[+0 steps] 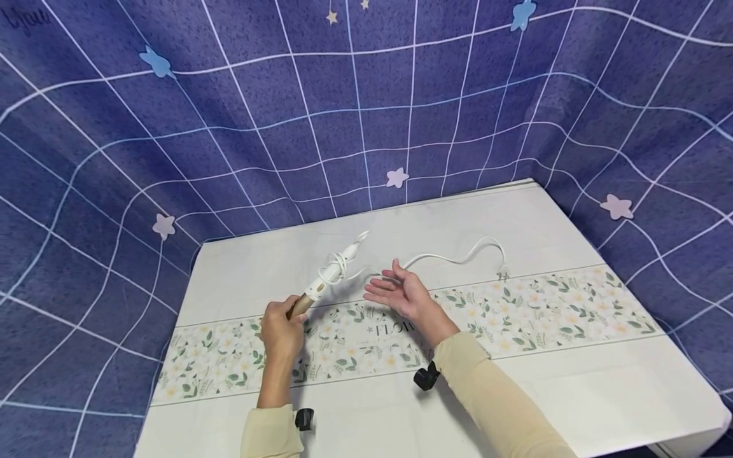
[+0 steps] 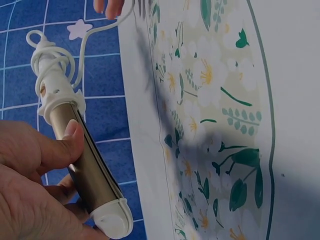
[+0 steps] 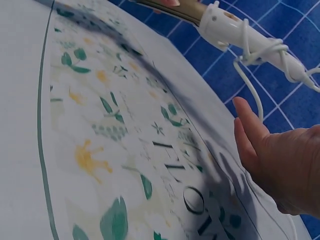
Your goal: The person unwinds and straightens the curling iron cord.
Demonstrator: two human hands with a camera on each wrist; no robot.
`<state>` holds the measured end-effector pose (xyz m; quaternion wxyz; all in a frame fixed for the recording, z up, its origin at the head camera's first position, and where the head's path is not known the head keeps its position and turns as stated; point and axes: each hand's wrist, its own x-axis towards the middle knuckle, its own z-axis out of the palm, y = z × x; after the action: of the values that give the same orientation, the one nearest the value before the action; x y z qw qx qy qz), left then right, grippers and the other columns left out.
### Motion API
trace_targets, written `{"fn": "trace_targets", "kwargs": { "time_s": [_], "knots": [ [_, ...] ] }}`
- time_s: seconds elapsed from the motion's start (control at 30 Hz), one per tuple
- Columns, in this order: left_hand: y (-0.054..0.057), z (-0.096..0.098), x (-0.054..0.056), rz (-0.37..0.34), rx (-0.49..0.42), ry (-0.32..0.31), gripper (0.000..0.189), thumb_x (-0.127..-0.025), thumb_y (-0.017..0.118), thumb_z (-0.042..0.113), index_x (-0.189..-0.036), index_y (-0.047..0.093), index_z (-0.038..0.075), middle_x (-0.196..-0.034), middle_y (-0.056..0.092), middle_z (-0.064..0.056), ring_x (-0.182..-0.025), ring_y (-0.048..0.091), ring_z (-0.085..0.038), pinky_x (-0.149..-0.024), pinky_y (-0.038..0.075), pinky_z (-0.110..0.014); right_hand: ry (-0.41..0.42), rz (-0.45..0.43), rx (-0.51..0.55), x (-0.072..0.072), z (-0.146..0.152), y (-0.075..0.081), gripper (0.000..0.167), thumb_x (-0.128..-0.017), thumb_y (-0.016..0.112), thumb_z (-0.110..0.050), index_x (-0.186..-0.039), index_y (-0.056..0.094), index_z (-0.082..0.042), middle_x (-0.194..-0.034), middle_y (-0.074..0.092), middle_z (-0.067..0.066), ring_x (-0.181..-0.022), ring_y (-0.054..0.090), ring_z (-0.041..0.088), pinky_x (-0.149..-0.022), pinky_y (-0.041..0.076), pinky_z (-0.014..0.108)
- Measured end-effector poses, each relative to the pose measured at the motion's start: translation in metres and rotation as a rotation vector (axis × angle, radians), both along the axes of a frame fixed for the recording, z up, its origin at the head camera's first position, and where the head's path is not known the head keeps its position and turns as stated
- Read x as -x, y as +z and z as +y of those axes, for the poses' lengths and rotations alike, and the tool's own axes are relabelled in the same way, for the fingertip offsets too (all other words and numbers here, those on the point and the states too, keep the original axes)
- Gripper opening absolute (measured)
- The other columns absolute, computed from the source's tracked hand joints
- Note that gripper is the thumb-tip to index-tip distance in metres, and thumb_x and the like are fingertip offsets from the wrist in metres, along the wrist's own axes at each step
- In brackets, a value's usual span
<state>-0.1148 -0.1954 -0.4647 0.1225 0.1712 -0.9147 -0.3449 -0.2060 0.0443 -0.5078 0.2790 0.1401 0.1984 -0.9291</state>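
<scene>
A white and gold hair straightener (image 1: 317,287) is held tilted above the table by my left hand (image 1: 282,332), its white handle pointing up and away. In the left wrist view, the thumb and fingers wrap the gold barrel (image 2: 82,155), near its white end cap (image 2: 114,218). Several loops of white cord (image 2: 52,62) are wound round the handle. To the right, my right hand (image 1: 408,296) has its fingers extended, palm turned toward the straightener. The cord runs from the handle past this hand, partly hidden behind it in the right wrist view.
Beyond the right hand, the white cord (image 1: 455,259) trails across the table to its plug (image 1: 503,272). A floral band (image 1: 515,316) crosses the white tabletop (image 1: 366,420). A blue curtain (image 1: 321,127) with stars hangs behind and at both sides.
</scene>
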Motion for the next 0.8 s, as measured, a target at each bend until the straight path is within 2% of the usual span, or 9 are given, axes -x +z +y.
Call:
{"fn": "trace_targets", "kwargs": {
  "time_s": [0.13,0.43,0.63,0.8],
  "knots": [
    [0.001,0.002,0.0,0.005,0.005,-0.004,0.033,-0.085,0.07,0.004,-0.117,0.069,0.011,-0.104,0.057,-0.015,-0.09,0.055,-0.035,-0.088,0.036,-0.054,0.035,-0.007,0.005,0.001,-0.007,0.001,0.077,-0.099,0.047,-0.039,-0.151,0.01,0.003,-0.153,0.015,0.032,-0.139,0.023,0.048,-0.106,0.029,0.059],
    [0.002,0.007,-0.003,0.019,-0.015,-0.013,0.035,-0.084,0.07,0.002,-0.118,0.068,0.009,-0.103,0.057,-0.013,-0.091,0.056,-0.033,-0.085,0.039,-0.049,0.089,-0.006,0.107,0.006,-0.021,0.003,0.073,-0.102,0.042,-0.037,-0.15,0.008,0.007,-0.155,0.008,0.03,-0.141,0.015,0.047,-0.109,0.022,0.06],
    [0.002,0.008,-0.006,-0.018,-0.044,-0.021,0.036,-0.086,0.068,0.002,-0.121,0.067,0.009,-0.105,0.056,-0.013,-0.093,0.056,-0.033,-0.083,0.04,-0.049,0.05,-0.014,0.145,0.009,-0.026,0.007,0.059,-0.104,0.037,-0.019,-0.151,0.009,0.005,-0.157,0.005,0.028,-0.145,0.008,0.04,-0.111,0.017,0.058],
    [0.002,0.007,-0.008,-0.021,-0.05,-0.027,0.036,-0.086,0.068,0.002,-0.12,0.067,0.009,-0.105,0.057,-0.013,-0.093,0.056,-0.033,-0.083,0.041,-0.048,0.03,-0.035,0.141,0.013,-0.026,0.01,0.054,-0.103,0.037,-0.006,-0.151,0.014,0.004,-0.156,0.009,0.028,-0.145,0.011,0.037,-0.112,0.019,0.054]
  ]
}}
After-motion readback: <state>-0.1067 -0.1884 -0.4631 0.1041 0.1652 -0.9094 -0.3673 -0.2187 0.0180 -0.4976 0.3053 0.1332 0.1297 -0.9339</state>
